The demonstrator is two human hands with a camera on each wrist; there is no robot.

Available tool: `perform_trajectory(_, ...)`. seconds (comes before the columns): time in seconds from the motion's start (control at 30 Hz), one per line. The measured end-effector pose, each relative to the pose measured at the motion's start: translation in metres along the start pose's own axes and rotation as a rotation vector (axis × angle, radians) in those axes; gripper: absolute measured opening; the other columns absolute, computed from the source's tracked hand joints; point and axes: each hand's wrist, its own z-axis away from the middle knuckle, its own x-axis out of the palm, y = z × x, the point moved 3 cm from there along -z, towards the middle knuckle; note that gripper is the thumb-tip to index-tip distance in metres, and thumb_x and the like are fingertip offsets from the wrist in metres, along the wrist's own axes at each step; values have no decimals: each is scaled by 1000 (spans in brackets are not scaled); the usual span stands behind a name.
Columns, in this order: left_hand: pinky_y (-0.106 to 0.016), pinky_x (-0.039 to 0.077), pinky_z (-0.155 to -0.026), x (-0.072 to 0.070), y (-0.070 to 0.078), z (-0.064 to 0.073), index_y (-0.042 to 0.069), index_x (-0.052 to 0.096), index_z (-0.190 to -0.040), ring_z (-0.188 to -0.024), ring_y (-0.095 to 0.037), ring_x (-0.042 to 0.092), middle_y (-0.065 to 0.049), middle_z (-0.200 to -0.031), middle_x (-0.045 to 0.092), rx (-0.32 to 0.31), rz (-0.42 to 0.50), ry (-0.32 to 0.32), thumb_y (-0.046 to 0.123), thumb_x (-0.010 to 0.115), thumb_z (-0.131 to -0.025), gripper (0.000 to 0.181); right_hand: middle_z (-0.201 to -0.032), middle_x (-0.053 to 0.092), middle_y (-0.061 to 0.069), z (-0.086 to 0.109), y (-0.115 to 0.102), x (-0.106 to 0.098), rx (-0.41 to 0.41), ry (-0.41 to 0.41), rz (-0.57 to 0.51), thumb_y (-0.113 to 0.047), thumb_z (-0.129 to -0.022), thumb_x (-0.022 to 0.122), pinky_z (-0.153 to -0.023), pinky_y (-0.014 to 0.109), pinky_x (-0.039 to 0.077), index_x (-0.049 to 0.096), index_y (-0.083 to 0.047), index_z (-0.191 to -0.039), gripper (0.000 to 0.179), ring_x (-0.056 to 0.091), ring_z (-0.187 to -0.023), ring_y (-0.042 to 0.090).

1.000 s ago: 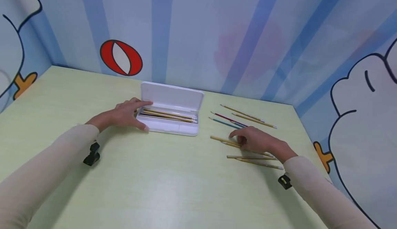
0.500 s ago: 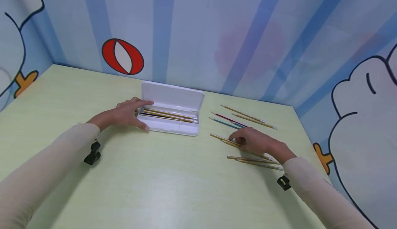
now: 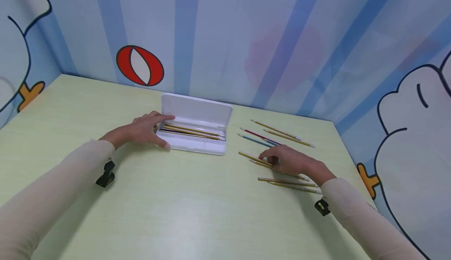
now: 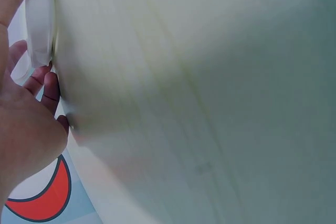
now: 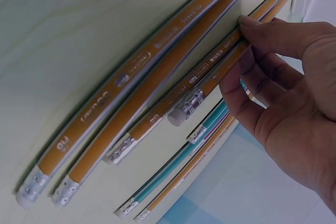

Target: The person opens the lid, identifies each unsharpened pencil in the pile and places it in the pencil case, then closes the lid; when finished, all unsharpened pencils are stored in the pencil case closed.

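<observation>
At the left end of an open white pencil case (image 3: 197,109), my left hand (image 3: 140,129) grips it, thumb at the front edge and index finger along the base of the raised lid. Several yellow pencils (image 3: 192,131) and a dark one lie inside. To the right, my right hand (image 3: 290,160) pinches a yellow pencil (image 5: 212,85) between thumb and fingers, its eraser end sticking out toward the wrist. Right beside it lies another yellow pencil (image 5: 149,119), partly covered by the hand. The left wrist view shows the case's end (image 4: 40,22) against the fingers.
Behind the right hand lie a red pencil (image 3: 254,132), a teal pencil (image 3: 254,139) and two yellow pencils (image 3: 276,128). Two more yellow pencils (image 3: 292,186) lie nearer on the pale table (image 3: 176,205). A printed blue-striped wall (image 3: 218,37) stands behind the table.
The yellow pencil under my right fingers has shifted slightly, its left end a little higher in view. Both hands stay almost where they were.
</observation>
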Motion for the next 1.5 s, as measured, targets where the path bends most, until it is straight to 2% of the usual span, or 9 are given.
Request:
perform_trajectory(0.13,-71,26,-111,1,0,-1,20,30,-157,-139,-45,28,-24,-153,30,5,2,0,46,83,-76,100,-85,59,0,-1,-1,-1,5,-12,-2,9,-87,63,-71,27,43,65,-5,-127,43,49,-78,13)
perform_trajectory(0.3,-71,26,-111,1,-1,-2,20,30,-157,-139,-45,29,-24,-153,30,8,0,2,45,83,-76,100,-87,62,-2,-1,-3,-4,-1,-14,5,11,-87,61,-73,28,47,64,-5,-129,45,52,-79,12)
perform_trajectory(0.53,-71,29,-110,1,-2,-1,20,30,-157,-138,-46,29,-25,-153,30,-9,7,-3,47,84,-75,102,-84,62,0,-6,-9,-12,-46,6,5,8,-89,60,-74,36,52,64,-3,-128,41,52,-77,10)
perform_trajectory(0.7,-71,28,-111,2,-2,0,19,30,-157,-139,-46,29,-25,-153,29,-11,14,-7,46,83,-76,101,-84,62,0,-13,-14,-16,-56,29,9,7,-91,60,-73,30,51,65,-5,-128,40,53,-77,10)
perform_trajectory(0.77,-71,26,-111,1,-2,0,19,30,-157,-138,-46,29,-25,-153,29,-10,11,-7,47,84,-75,102,-87,64,1,-17,-17,-18,-52,38,11,8,-90,59,-74,28,52,65,-6,-128,41,57,-79,10)
perform_trajectory(0.87,-71,25,-111,0,-1,1,19,30,-157,-139,-47,28,-25,-153,29,-13,10,-8,47,84,-75,102,-91,67,4,-24,-23,-21,-66,47,4,10,-89,57,-77,31,55,65,-6,-129,44,60,-82,12)
perform_trajectory(1.07,-71,24,-111,-1,1,2,17,30,-157,-138,-47,29,-26,-153,29,4,7,-1,45,83,-76,101,-95,69,9,-39,-36,-28,-90,54,1,10,-90,56,-79,32,55,65,-5,-129,44,62,-84,13)
perform_trajectory(1.3,-71,23,-112,2,-1,0,17,30,-157,-139,-47,28,-26,-153,30,16,3,-3,46,83,-76,101,-101,70,11,-57,-50,-30,-113,20,15,8,-91,55,-81,30,55,64,-6,-132,44,65,-88,14)
perform_trajectory(1.5,-70,23,-112,5,-4,-2,17,30,-157,-140,-46,29,-25,-152,32,18,-4,2,46,83,-76,101,-102,71,13,-81,-61,-29,-154,15,1,9,-91,54,-81,27,55,63,-7,-134,47,66,-89,15)
